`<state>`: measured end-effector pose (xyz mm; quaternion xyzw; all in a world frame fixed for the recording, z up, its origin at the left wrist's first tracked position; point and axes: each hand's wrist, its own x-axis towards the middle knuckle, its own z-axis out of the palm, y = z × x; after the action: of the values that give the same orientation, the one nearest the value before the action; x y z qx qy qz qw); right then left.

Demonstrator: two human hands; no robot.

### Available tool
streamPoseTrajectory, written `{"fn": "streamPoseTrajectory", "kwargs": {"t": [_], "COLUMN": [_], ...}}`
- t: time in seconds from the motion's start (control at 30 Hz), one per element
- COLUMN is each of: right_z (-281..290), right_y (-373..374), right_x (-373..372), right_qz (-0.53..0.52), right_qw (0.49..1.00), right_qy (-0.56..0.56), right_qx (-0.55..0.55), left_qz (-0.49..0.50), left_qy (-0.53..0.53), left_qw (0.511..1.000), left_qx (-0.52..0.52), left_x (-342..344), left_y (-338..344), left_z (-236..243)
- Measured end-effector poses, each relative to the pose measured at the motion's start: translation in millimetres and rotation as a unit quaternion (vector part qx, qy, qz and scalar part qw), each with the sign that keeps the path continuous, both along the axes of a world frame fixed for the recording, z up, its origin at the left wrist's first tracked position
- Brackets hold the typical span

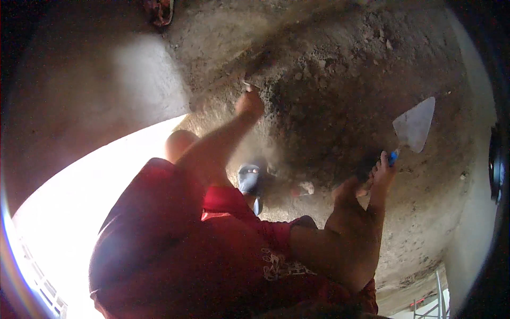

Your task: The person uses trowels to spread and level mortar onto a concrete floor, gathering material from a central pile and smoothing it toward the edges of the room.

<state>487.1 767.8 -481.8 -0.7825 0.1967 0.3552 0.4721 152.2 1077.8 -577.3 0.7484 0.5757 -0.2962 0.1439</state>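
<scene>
My right hand grips a trowel by its blue handle. The pale, pointed trowel blade is held over the ground, angled up and away to the right. Stretched forward, my left hand is closed near the edge of a rough, dark patch of earth or mortar. A small, thin, light-coloured piece shows at its fingertips; its kind is too small to tell. Below, between my arms, a dark shoe rests on the ground.
A smooth, curved grey surface stands at the left, beside a glaring bright opening. A small reddish-white chunk lies near my right knee. A pale wall runs along the right. Metal framework shows at lower right; a reddish object lies far left.
</scene>
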Motion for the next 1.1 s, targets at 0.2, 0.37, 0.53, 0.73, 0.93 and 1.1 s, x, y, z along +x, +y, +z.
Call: {"fn": "streamPoseTrajectory", "kwargs": {"t": [0.2, 0.37, 0.53, 0.73, 0.93, 1.1], "right_z": [-34.3, -92.3, -86.4, -25.9, -41.8, -61.7], "right_y": [-45.5, -50.1, -108.7, -40.5, -91.4, -117.5], "right_x": [21.2, 17.2, 47.7, 11.9, 38.3, 55.5], "right_qz": [-0.053, -0.04, -0.087, -0.01, 0.084, 0.141], "right_qw": [0.998, 0.997, 0.987, 1.0, 0.983, 0.967], "right_qy": [-0.037, -0.007, 0.016, -0.01, -0.149, -0.172], "right_qx": [-0.004, 0.062, 0.132, -0.014, -0.063, 0.123], "left_qz": [-0.027, 0.221, 0.127, 0.145, -0.059, -0.368], "left_qy": [-0.095, -0.048, -0.178, -0.131, -0.248, -0.305], "left_qw": [0.995, 0.972, 0.972, 0.98, 0.967, 0.863], "left_qx": [-0.013, 0.069, -0.081, 0.021, 0.03, 0.164], "left_x": [2.6, -77.1, -5.3, -25.1, 151.3, 217.6], "left_y": [-28.8, -34.1, -109.9, 36.9, 43.6, 156.6], "left_z": [18.3, -46.2, -9.4, -49.7, 2.1, -60.2]}}
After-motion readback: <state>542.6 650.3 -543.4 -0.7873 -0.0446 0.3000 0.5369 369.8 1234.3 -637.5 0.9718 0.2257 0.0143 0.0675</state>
